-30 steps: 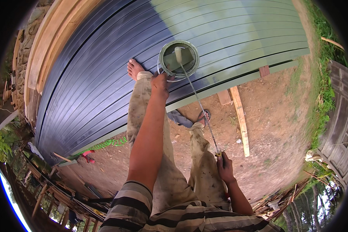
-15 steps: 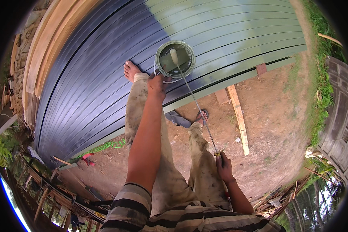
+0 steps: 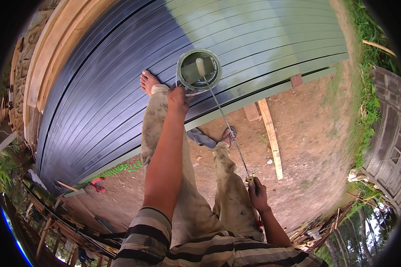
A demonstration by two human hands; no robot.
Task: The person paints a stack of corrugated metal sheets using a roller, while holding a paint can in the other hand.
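My left hand (image 3: pixel 178 99) is closed on the near rim and white handle of a round paint bucket (image 3: pixel 179 71), tipped so that its inside shows. Dark greenish paint appears to be inside. My right hand (image 3: pixel 257 195), lower right, grips the near end of a long thin rod (image 3: pixel 225 115) beside a small yellow fitting (image 3: pixel 250 178). The rod slants up to the bucket, where its pale cylindrical end (image 3: pixel 200 66) lies over the opening; whether it touches the paint I cannot tell. Below the bucket is a surface of grooved boards (image 3: pixel 116 89), dark on the left and pale green on the right.
My bare left foot (image 3: pixel 148 82) stands on the boards; my right foot (image 3: pixel 228 135) wears a sandal on the dirt ground. Another sandal (image 3: pixel 201 138), a timber strip (image 3: pixel 271 138), a green coiled hose (image 3: pixel 116 171) and stacked planks (image 3: pixel 53 58) lie around. Grass (image 3: pixel 365 98) borders the right.
The bucket and my left hand have shifted slightly left in the picture, along with most of the scene. Both hands keep their grips, and the rod stays over the bucket.
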